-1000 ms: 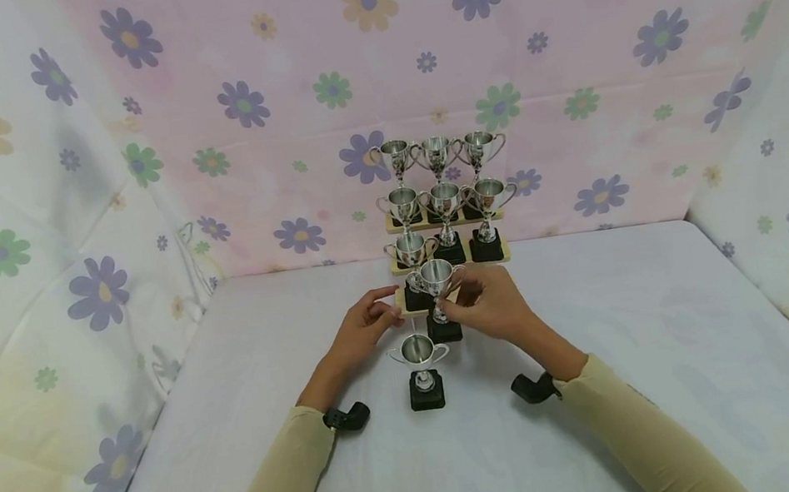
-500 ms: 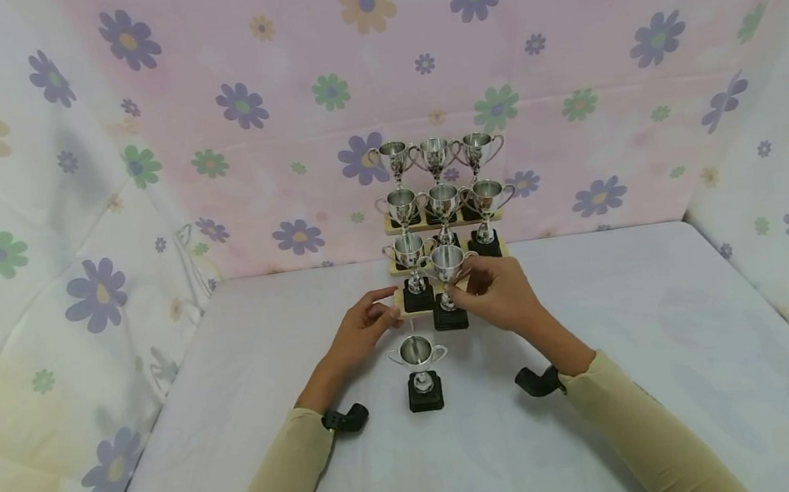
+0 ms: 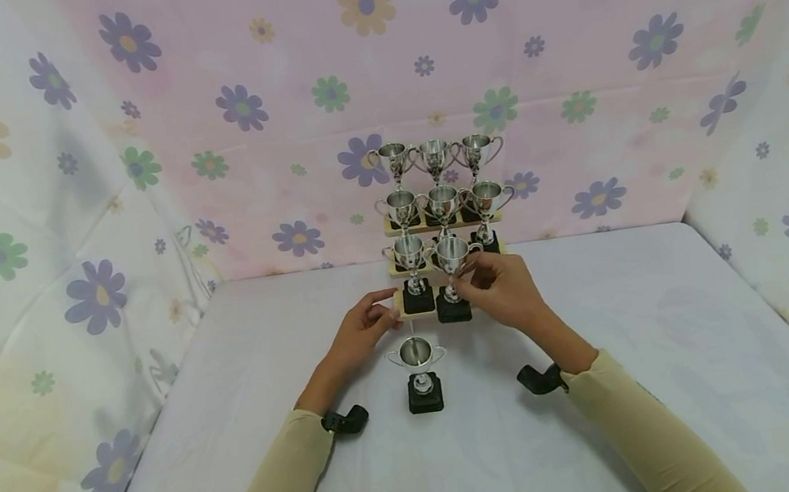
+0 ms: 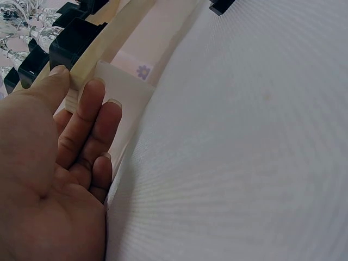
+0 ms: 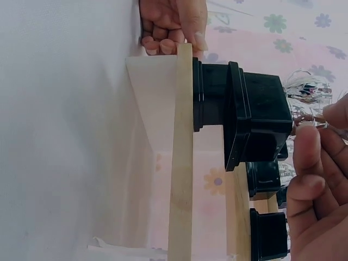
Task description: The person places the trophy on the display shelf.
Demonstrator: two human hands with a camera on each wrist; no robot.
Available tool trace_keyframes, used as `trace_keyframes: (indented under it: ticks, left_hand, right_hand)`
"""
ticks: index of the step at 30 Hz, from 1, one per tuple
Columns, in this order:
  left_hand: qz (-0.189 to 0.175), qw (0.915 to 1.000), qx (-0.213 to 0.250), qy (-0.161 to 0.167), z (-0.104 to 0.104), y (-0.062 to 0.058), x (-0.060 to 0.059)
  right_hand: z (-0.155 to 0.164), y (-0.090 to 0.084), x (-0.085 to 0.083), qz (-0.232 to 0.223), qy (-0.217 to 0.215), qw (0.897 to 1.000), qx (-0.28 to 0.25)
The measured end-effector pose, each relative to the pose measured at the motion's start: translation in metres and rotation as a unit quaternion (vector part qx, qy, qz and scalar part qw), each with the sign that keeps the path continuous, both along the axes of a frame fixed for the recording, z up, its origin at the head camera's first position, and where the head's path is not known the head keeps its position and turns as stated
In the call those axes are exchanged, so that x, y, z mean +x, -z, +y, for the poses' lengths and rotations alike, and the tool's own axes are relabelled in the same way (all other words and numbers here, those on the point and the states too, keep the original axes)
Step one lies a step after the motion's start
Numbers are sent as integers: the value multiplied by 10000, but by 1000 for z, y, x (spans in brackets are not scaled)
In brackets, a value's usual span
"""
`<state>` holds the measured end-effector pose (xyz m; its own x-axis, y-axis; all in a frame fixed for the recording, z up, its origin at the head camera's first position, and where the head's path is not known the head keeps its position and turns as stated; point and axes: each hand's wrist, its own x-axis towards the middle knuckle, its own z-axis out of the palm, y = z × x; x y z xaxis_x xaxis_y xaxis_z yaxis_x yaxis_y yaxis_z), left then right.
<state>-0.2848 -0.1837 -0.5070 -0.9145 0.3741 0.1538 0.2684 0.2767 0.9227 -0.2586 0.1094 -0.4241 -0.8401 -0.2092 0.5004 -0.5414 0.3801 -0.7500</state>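
Note:
My right hand (image 3: 473,281) pinches a silver trophy cup (image 3: 452,256) by its stem. The cup's black base (image 3: 453,309) is at the front edge of the lowest step of a tiered wooden stand (image 3: 501,250). In the right wrist view that base (image 5: 255,119) lies against the step (image 5: 182,163), with my right hand's fingers (image 5: 310,163) beside it. My left hand (image 3: 374,316) touches the left end of the same step. Its thumb lies on the wooden edge and its fingertips (image 4: 95,92) press the white side panel.
Several more silver trophies (image 3: 435,158) fill the stand's upper steps, and one (image 3: 411,256) stands on the lowest step's left side. A single trophy (image 3: 419,368) stands on the white table (image 3: 648,378) between my forearms. Flowered cloth walls (image 3: 563,46) close in three sides.
My right hand has carried the trophy away from me and slightly right, from the table in front of the stand to the lowest step. The left hand has stayed at the step's end.

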Motion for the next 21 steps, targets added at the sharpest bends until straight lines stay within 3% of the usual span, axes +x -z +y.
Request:
trace_keyframes:
  ticks: [21]
  left_hand:
    - [88,9999,54,-68,-1,-1,4]
  right_hand:
    - [4,7,-11,-177,-77,9996,-228]
